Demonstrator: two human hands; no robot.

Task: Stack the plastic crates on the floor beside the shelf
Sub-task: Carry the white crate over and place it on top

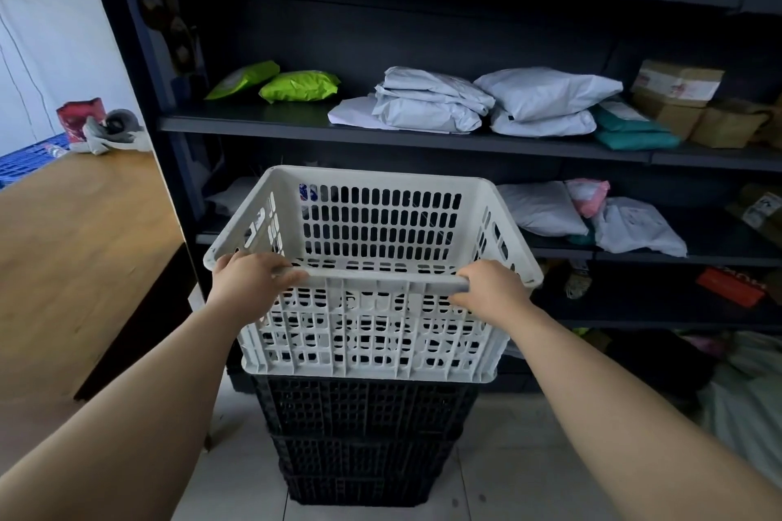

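From the head view, I saw the white crate (372,279) sitting atop the black crates (364,436) on the floor (508,457), at 12 o'clock from me, before the shelf (381,131). Its long axis ran 9 to 3. My left hand (249,279) and right hand (491,288) each curled closed over the near rim, equally close, both arms stretched forward. I judged it nearly seated.

Soft daylight enters from the left, brightening the pale wall (50,34) and laying a sheen on the brown wooden tabletop (80,233), while the dark metal shelving unit (381,131) stays dim, its lower bays on the right sinking into murky shadow. The wide lens bows the shelf boards and stretches the forearms toward the bottom corners. Focus is fairly sharp in the centre, softer and smeared at the edges.
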